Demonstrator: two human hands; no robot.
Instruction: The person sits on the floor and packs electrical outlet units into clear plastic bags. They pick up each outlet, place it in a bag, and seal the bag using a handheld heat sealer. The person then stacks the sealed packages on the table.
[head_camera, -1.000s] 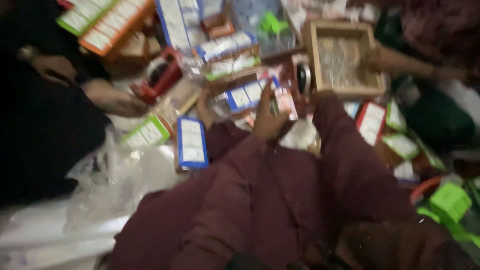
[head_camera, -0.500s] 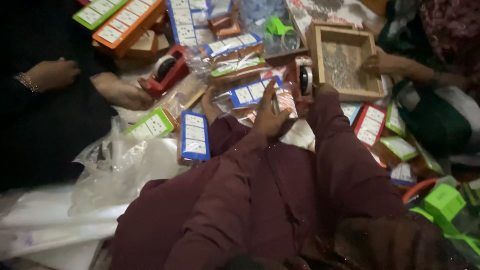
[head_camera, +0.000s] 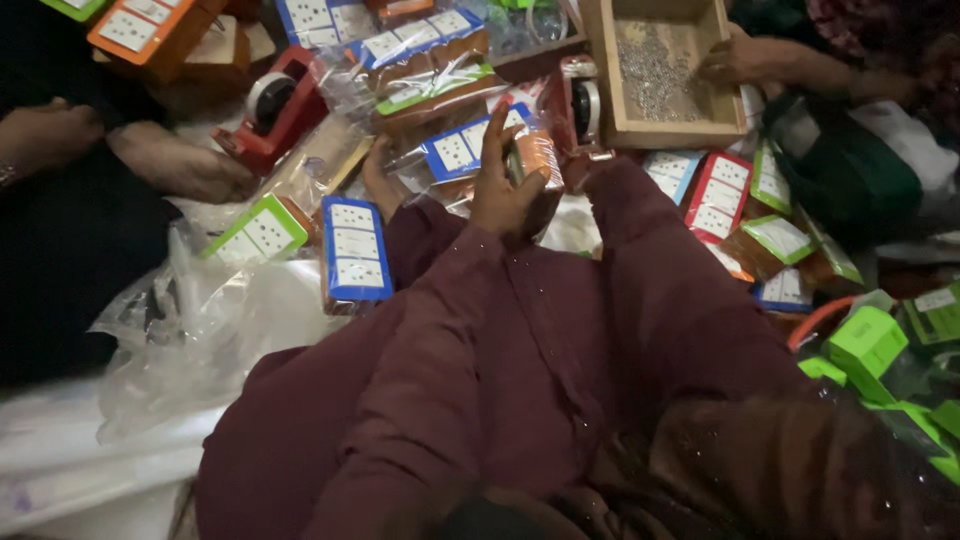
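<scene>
Cluttered floor: packets crowd the right hand (head_camera: 505, 190), red tape dispenser (head_camera: 272, 105) nearby.

- packets (head_camera: 470, 150): glossy clear plastic wrap, crinkly, paper labels
- tray (head_camera: 665, 70): bare matt wood
- tape dispenser (head_camera: 270, 110): shiny red plastic
- sleeve (head_camera: 430, 370): soft matt maroon cloth
- bags (head_camera: 200, 330): thin, see-through plastic

- Floor (head_camera: 60, 470): mostly covered by white sheeting and crumpled clear plastic (head_camera: 190, 330).
- On it: a red tape dispenser (head_camera: 272, 105), a wooden tray (head_camera: 665, 70), and scattered wrapped packets with blue (head_camera: 355, 250), green (head_camera: 255, 230) and red (head_camera: 718, 195) labels.
- Green boxes (head_camera: 868, 340) at right.
</scene>
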